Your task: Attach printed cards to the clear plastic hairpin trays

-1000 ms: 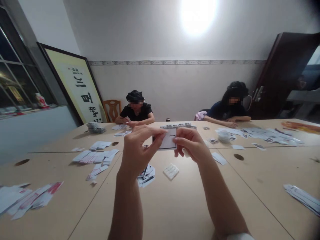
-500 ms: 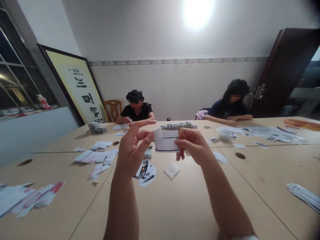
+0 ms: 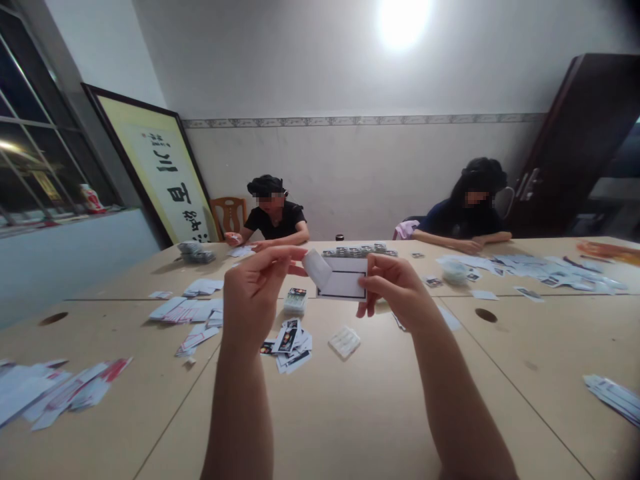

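Above the near counter (image 3: 350, 427), both forearms raised. Left hand (image 3: 253, 297) pinches a white flap (image 3: 317, 267) between thumb and forefinger; right hand (image 3: 395, 287) pinches the right edge of a small black-bordered white card (image 3: 345, 280). Card held in the air, facing the camera. A second ago the flap lay flat on the card; now it is curled well away from the left corner, so a backing layer looks to be peeling off.

Below the hands on the counter: a loose heap of small photo cards (image 3: 290, 343), a clear packet (image 3: 344, 341) just beside it, a small stack (image 3: 295, 300) behind.

Left: scattered white slips (image 3: 187, 310), more at the near edge (image 3: 55, 393).

Far side: row of stacks (image 3: 357, 252); two people seated, one in black (image 3: 273, 217), one in dark blue (image 3: 467, 213), both with hands on the counter. Framed calligraphy (image 3: 167, 180) leans on the wall.
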Motion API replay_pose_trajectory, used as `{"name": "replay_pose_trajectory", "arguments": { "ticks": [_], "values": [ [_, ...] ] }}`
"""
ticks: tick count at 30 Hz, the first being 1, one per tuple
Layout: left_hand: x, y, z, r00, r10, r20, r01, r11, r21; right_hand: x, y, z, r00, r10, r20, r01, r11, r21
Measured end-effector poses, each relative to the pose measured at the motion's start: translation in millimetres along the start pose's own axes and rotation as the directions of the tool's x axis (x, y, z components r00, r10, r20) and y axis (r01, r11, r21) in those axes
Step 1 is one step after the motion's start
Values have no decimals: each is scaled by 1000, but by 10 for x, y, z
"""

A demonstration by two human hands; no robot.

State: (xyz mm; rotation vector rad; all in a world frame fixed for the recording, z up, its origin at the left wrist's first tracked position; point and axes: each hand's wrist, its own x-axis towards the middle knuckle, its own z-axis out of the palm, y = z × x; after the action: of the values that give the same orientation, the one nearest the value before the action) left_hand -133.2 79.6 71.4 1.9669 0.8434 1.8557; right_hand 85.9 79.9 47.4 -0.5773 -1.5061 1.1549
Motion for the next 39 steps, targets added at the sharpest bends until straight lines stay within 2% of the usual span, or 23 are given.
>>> {"name": "replay_pose_trajectory", "arguments": {
  "ticks": [4,6,8,10,13,15,18,21,24,29,35,39],
  "values": [
    [-2,20,3,998,65,-21,-67,993,-98,5,-10,0,1000,-8,2,8,1000,-18],
    [-30,56,17,994,104,17,-102,992,-79,2,-12,13,1000,-11,-3,11,999,-34],
    [-62,98,42,983,155,100,-161,985,54,-4,-10,27,1000,-18,-15,17,999,-42],
    [-82,130,79,963,217,161,-250,942,226,-12,-7,35,999,-23,-24,22,999,-50],
    [-78,126,130,950,276,149,-312,875,371,-18,-5,37,999,-22,-29,19,997,-76],
    [-66,86,135,961,261,92,-276,886,372,-15,-7,34,999,-19,-39,15,995,-100],
    [-48,-5,82,987,162,7,-158,955,250,-6,-11,29,999,-17,-47,11,993,-117],
    [-24,-90,12,999,41,3,-42,995,86,-2,-13,32,999,-11,-30,7,992,-126],
    [7,-139,-16,999,-26,20,27,999,-33,-8,-16,38,1000,-7,-28,3,991,-133],
    [32,-128,-8,1000,-21,-18,18,993,-119,-22,-34,29,999,-13,-42,7,990,-139],
    [24,-101,-18,1000,-27,-9,25,992,-120,-31,-56,23,998,-18,-55,10,988,-155],
    [50,-136,-36,993,-34,-113,20,992,-122,-38,-66,33,998,-19,-67,8,987,-160]
  ]
}}
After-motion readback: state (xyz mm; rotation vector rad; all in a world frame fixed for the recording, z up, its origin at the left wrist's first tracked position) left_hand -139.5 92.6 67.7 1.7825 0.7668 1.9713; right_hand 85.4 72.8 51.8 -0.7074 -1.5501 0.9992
